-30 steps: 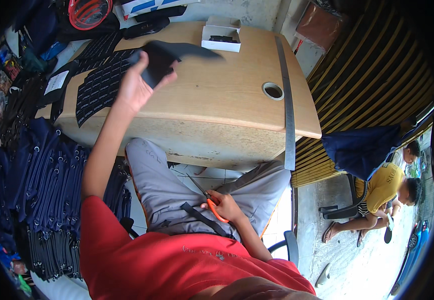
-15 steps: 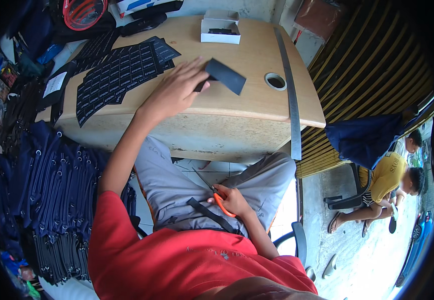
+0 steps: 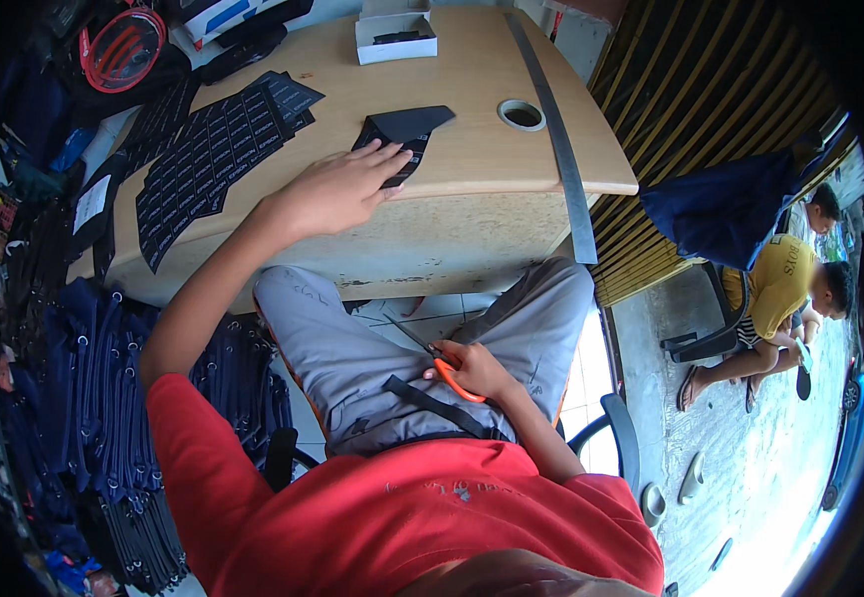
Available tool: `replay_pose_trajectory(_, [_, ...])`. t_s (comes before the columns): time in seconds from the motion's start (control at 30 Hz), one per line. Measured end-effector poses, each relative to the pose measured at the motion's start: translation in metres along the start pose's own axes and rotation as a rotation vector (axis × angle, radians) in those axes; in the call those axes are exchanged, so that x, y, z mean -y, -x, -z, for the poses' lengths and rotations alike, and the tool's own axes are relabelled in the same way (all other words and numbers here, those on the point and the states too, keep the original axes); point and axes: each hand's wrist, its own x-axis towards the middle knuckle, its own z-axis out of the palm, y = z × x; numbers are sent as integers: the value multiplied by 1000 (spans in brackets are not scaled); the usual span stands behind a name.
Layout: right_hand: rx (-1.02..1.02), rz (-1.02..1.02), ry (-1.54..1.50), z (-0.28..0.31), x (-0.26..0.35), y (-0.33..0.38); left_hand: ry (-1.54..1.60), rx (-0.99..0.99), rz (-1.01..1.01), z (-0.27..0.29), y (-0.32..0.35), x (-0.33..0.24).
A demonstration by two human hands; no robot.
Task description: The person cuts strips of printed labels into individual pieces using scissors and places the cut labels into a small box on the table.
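My left hand (image 3: 337,191) rests palm down near the table's front edge, its fingers stretched out and spread. Its fingertips touch a small black printed piece (image 3: 415,159); a plain dark flap (image 3: 412,122) shows at the far end, and I cannot tell if both are one folded piece. Over my lap, my right hand (image 3: 480,370) is closed around orange-handled scissors (image 3: 459,384), with the blades pointing up and left. A black strap (image 3: 432,406) lies across my grey trousers beside them. Left of my left hand, black sheets (image 3: 208,159) with rows of pale print overlap on the table.
A white open box (image 3: 395,48) with dark items stands at the back of the wooden table (image 3: 472,80). A long metal ruler (image 3: 558,129) runs past a round hole (image 3: 522,115). Navy straps with rings (image 3: 104,388) hang at left. Two people sit at right.
My left hand has come down and nearer on the table. The black piece it held up now lies on the tabletop under its fingertips. My right hand keeps the scissors over my lap.
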Motion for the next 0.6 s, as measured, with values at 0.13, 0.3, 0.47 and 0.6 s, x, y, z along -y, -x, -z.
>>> replay_pose_trajectory(0.13, [4, -41, -44, 2, 2, 0, 548, 358, 368, 52, -14, -20])
replay_pose_trajectory(0.3, [-2, -37, -23, 1, 5, 2, 69, 196, 79, 39, -16, -2])
replay_pose_trajectory(0.47, [-6, 1, -21, -3, 1, 1, 106, 569, 33, 33, -12, 0])
replay_pose_trajectory(0.6, [-16, -16, -34, 0, -1, 3, -40, 594, -58, 36, -8, -16])
